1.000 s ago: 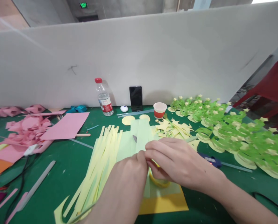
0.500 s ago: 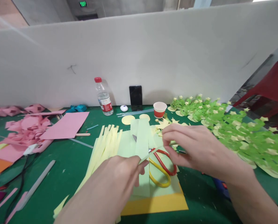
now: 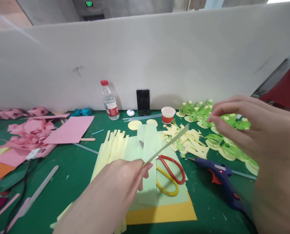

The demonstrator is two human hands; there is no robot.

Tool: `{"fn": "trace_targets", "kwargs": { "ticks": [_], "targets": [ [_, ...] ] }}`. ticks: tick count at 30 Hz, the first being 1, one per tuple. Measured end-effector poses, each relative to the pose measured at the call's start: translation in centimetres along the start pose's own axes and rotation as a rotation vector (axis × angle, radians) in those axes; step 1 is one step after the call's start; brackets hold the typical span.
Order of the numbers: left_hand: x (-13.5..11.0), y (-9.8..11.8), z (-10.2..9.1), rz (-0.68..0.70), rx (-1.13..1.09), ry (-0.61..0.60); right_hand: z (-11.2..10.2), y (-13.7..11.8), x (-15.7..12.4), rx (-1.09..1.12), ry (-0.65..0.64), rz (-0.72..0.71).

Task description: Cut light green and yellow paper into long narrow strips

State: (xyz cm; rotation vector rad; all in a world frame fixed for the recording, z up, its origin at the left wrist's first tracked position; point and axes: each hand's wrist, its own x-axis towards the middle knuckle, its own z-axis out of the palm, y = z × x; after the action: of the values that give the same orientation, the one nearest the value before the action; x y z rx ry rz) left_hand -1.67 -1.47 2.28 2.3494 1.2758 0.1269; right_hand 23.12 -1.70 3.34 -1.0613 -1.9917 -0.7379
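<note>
My left hand (image 3: 125,177) pinches the near end of a pale green paper strip (image 3: 170,143), which slants up and to the right above the table. My right hand (image 3: 254,130) is raised at the right, away from the strip, with its fingers loosely curved and nothing in them. Under the strip lie red-and-yellow scissors (image 3: 170,172) on light green sheets (image 3: 148,152) over an orange sheet (image 3: 164,213). A fan of yellow strips (image 3: 110,151) lies to the left of the sheets.
A blue glue gun (image 3: 222,180) lies right of the scissors. Green paper loop pieces (image 3: 222,146) and yellow scraps (image 3: 188,139) fill the right side. Pink paper (image 3: 69,130) lies at the left. A water bottle (image 3: 108,101), phone (image 3: 143,102) and red cup (image 3: 168,114) stand by the white partition (image 3: 159,65).
The right hand has let go of the strip and risen up and to the right. The left hand keeps the strip, whose free end now points up and right. The glue gun is uncovered.
</note>
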Motion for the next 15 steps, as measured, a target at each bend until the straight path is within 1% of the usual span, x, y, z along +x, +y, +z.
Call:
{"fn": "trace_targets", "kwargs": {
  "ticks": [1,2,4,5,8,10,13,15],
  "targets": [
    [0.1,0.1,0.1,0.008,0.016,0.008,0.2,-0.8,0.2,0.057,0.001,-0.005],
    [0.1,0.2,0.2,0.02,0.036,0.013,0.4,-1.7,0.3,0.122,-0.042,-0.037],
    [0.2,0.5,0.4,0.052,0.075,0.013,1.2,-3.8,0.5,0.294,-0.16,-0.108],
    [0.3,0.6,0.5,0.068,0.093,0.012,1.6,-4.8,0.5,0.357,-0.222,-0.116],
    [0.3,0.3,1.0,0.101,0.117,0.002,2.7,-7.0,0.4,0.428,-0.305,-0.129],
    [0.3,-0.1,1.3,0.106,0.116,-0.008,3.1,-7.6,0.1,0.445,-0.304,-0.118],
    [0.2,-0.7,1.7,0.104,0.097,-0.016,3.4,-7.8,-0.2,0.466,-0.241,-0.104],
    [0.0,-1.0,1.8,0.097,0.075,-0.004,3.4,-7.9,-0.2,0.478,-0.22,-0.108]
  ]
}}
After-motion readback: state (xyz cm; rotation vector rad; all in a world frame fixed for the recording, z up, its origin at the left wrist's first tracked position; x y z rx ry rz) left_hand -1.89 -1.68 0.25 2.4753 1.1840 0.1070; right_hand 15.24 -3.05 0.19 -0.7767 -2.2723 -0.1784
